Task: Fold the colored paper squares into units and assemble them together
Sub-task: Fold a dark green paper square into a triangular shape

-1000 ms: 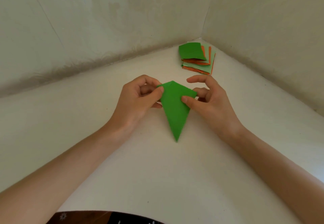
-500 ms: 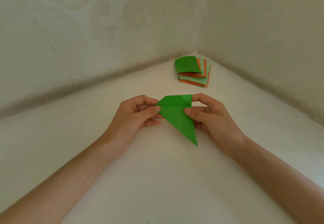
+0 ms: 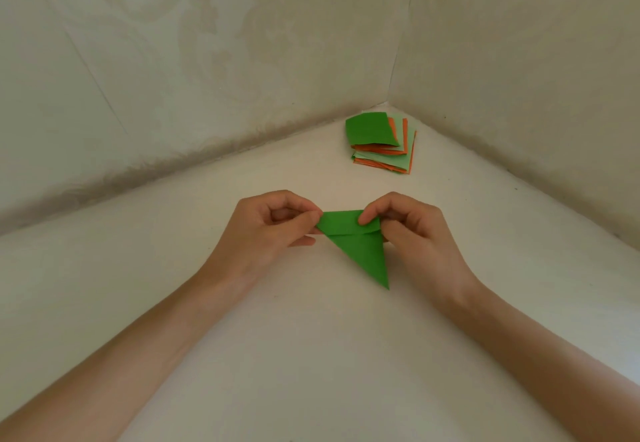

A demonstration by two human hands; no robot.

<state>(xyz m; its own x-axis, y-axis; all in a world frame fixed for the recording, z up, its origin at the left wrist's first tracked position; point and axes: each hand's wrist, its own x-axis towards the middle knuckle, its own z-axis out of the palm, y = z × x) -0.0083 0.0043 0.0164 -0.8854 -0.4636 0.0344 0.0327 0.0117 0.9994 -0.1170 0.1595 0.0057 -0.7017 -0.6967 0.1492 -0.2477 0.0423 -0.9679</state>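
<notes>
Progress at an early stage: one green sheet point(image 3: 362, 251), creased into a narrow downward-pointing triangle with a flap turned over its top edge, is pinched at its two upper corners by the left hand point(image 3: 266, 230) and the right hand point(image 3: 412, 233) over the white surface point(image 3: 311, 355); whether its tip touches is unclear. Beyond, the paper stack point(image 3: 381, 145) of green and orange squares lies in the far corner, awaiting folding; no units joined.

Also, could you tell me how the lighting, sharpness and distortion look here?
Head view: soft, even light, no glare; faint shadows under the left hand and right hand; paper and stack are sharp; the wide lens bows the wall seam and stretches the forearms.
</notes>
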